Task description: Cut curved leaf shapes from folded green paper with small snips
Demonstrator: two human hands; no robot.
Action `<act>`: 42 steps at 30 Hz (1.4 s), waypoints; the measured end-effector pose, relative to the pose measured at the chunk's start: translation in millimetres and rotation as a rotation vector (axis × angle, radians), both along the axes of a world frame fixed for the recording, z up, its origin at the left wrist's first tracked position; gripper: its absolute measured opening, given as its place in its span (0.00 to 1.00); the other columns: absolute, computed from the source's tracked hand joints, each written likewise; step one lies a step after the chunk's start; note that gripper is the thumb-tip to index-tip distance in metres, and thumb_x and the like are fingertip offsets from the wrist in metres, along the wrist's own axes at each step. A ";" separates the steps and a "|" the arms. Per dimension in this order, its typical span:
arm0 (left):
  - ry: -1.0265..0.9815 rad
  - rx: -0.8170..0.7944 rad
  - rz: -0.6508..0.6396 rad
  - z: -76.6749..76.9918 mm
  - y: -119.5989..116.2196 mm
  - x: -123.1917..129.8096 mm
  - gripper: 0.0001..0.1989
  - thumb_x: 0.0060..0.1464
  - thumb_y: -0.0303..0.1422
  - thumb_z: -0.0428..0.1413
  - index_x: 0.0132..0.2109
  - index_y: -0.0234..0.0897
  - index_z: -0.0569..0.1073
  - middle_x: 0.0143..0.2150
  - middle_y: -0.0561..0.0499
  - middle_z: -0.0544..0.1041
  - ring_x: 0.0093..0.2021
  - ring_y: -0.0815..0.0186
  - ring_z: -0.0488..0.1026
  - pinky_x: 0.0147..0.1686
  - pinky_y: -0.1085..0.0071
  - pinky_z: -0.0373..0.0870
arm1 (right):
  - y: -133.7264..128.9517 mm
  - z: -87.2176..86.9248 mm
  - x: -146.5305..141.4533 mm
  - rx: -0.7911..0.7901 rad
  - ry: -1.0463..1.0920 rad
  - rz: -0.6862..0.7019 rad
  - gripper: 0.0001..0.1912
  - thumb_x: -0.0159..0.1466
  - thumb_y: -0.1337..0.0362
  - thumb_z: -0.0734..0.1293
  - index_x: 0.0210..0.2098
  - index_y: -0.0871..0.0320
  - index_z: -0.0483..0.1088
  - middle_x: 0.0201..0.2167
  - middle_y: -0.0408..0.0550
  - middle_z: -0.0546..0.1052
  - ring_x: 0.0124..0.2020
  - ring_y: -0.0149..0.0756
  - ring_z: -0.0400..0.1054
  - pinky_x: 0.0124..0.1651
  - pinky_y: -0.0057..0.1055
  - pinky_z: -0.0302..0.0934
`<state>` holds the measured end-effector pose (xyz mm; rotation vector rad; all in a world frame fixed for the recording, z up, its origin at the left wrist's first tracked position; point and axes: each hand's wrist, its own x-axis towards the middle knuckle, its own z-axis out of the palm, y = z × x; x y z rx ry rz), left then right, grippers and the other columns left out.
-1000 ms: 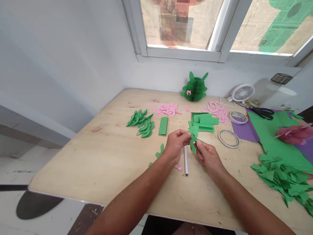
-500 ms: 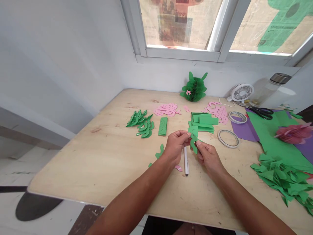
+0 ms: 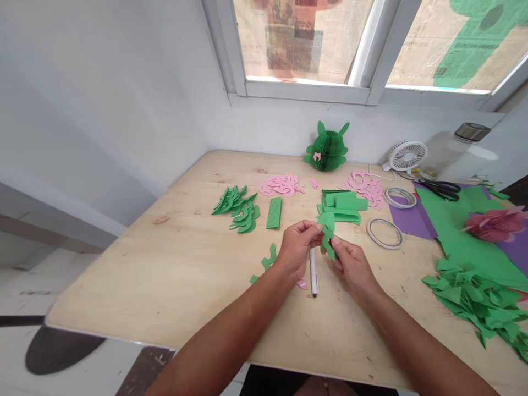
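Between both hands, above the table's middle, is a green paper piece (image 3: pixel 328 221) with a curved, partly cut edge and a drawn line. My left hand (image 3: pixel 299 245) pinches its left side between thumb and fingers. Lower down on the right, my right hand (image 3: pixel 350 261) is closed at the edge of the same piece; whether its curled fingers hide anything else, I cannot tell. A white pen (image 3: pixel 314 278) lies on the table beneath the hands. Green paper scraps (image 3: pixel 270 257) and a pink scrap (image 3: pixel 302 284) lie beside my left wrist.
Green cut shapes (image 3: pixel 243 212), a folded green strip (image 3: pixel 274 213), pink cutouts (image 3: pixel 282 185) and stacked green strips (image 3: pixel 342 204) lie ahead. Tape rolls (image 3: pixel 385 243), black scissors (image 3: pixel 441 190) and a scrap heap (image 3: pixel 474 300) are rightward. A green paper figure (image 3: pixel 329 148) and fan (image 3: pixel 408 155) stand behind.
The lower part of the green paper piece has shifted very slightly between my fingers. Both hands otherwise keep their places.
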<state>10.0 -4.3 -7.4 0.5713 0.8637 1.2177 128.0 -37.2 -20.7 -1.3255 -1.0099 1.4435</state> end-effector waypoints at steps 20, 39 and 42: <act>-0.046 -0.002 -0.008 2.9 -4.4 3.9 0.10 0.36 0.32 0.64 0.24 0.33 0.70 0.22 0.53 0.72 0.24 0.71 0.67 0.28 0.73 0.64 | 0.1 -2.7 -0.7 0.028 -0.017 -0.046 0.22 0.57 0.45 0.63 0.24 0.60 0.65 0.11 0.33 0.49 0.14 0.23 0.40 0.17 0.25 0.35; -0.043 0.004 -0.018 0.3 -4.8 5.4 0.11 0.35 0.33 0.65 0.24 0.33 0.71 0.22 0.53 0.70 0.25 0.71 0.67 0.28 0.72 0.64 | 0.5 -9.1 0.8 0.082 -0.030 -0.063 0.22 0.58 0.46 0.62 0.22 0.58 0.63 0.12 0.33 0.51 0.15 0.24 0.42 0.17 0.26 0.37; -0.006 0.002 -0.005 0.4 -3.3 4.5 0.10 0.35 0.33 0.64 0.25 0.33 0.71 0.22 0.53 0.71 0.25 0.71 0.67 0.30 0.72 0.65 | 0.3 -10.0 1.4 0.075 -0.024 -0.063 0.21 0.58 0.46 0.63 0.22 0.58 0.62 0.13 0.34 0.52 0.15 0.25 0.42 0.18 0.26 0.37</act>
